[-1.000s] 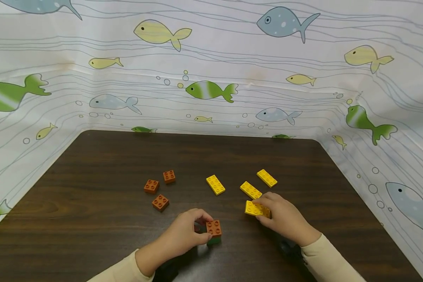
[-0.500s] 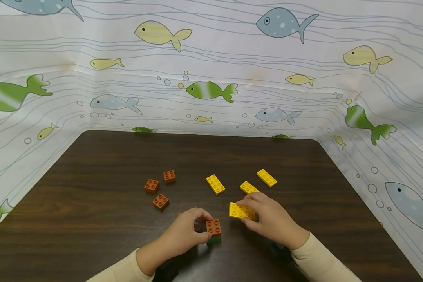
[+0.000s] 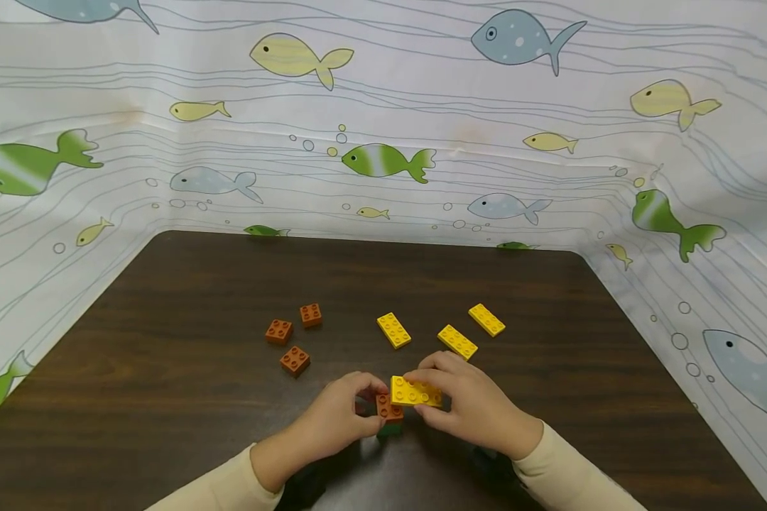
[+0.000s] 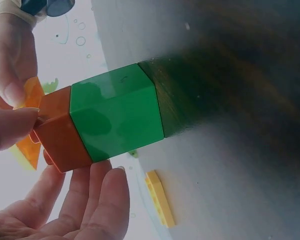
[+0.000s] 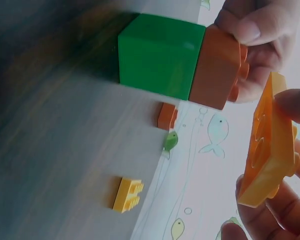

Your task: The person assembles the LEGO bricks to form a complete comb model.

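A square orange-brown brick [image 5: 215, 67] sits on top of a taller green block [image 4: 117, 110], and the stack stands on the table. My left hand [image 3: 329, 415] grips the orange-brown brick between thumb and fingers. In my right hand [image 3: 476, 408] a flat yellow eight-stud brick [image 3: 415, 391] is pinched, studs up. Its left end is above the right part of the orange-brown brick in the head view. The right wrist view shows a gap between the yellow brick's hollow underside and the studs below.
Several loose bricks lie farther back on the dark table [image 3: 198, 426]: orange-brown ones [image 3: 295, 361] at the left, flat yellow ones [image 3: 393, 331] at the middle and right. A white fish-patterned sheet [image 3: 422, 106] surrounds the table's far and side edges.
My right hand has carried the yellow brick leftward, from beside the loose yellow bricks to the stack. The left hand has kept its grip on the stack in place.
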`<state>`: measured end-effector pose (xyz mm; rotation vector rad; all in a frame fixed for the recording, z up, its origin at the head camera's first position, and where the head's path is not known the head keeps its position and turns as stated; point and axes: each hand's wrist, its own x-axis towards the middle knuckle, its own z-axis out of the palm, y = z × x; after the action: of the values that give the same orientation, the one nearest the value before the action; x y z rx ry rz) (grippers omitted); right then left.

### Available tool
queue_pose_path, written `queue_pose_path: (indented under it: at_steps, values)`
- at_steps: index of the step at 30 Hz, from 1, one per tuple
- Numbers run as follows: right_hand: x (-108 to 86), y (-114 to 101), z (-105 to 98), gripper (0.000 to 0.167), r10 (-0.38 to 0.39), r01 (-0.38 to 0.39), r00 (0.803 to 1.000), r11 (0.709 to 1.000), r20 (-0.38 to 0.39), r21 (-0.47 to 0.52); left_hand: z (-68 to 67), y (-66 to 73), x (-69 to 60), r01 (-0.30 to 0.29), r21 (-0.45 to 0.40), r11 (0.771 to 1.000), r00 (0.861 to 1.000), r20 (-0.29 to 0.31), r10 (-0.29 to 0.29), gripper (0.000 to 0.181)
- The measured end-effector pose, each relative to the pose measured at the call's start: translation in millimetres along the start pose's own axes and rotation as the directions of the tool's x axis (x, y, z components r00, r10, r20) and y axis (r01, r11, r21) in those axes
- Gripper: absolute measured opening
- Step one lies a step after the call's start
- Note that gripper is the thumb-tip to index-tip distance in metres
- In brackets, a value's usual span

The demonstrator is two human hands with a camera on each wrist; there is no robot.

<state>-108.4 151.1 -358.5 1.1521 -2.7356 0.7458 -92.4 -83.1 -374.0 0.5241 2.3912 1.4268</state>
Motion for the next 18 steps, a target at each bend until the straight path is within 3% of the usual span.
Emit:
queue_pose_path:
  at_steps: [8,18]
  values:
    - [4.6,-4.6,2.7,0.035,-0.03,0.029,0.999,0.999,0.045,0.023,-2.1,1.5,1.9,0.012,0.03,0.999,1.0,0.01,-0.012,0.029]
    - [8.2,-7.2,5.5,0.034,-0.056,0.056,0.993,0.998,0.105,-0.001,-3.1,1.0,1.3,-0.001,0.008,1.0,0.999,0.035,0.001,0.028]
